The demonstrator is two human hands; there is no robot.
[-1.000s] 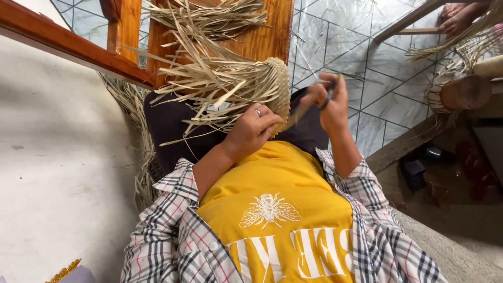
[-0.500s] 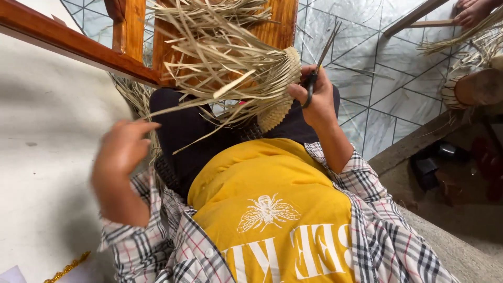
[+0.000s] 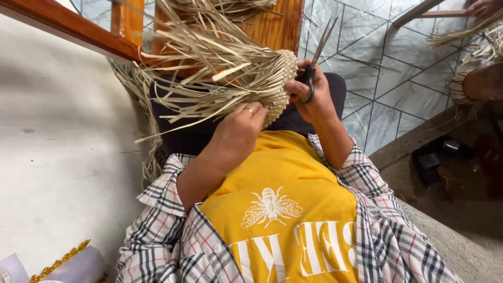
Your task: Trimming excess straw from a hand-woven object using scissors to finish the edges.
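A half-woven straw piece with many loose pale strips fanning to the left rests over my lap. My left hand, with a ring on one finger, grips its lower woven edge. My right hand holds a pair of dark-handled scissors, blades pointing up and away, and presses against the right side of the woven part.
A brown wooden chair frame stands in front of my knees with more straw on it. Loose straw lies on the floor at left. Another person's hand and another woven piece are at top right. Dark objects lie at right.
My left hand came back from the left side and took hold of the woven piece's lower edge. The right hand with the scissors stayed against the piece.
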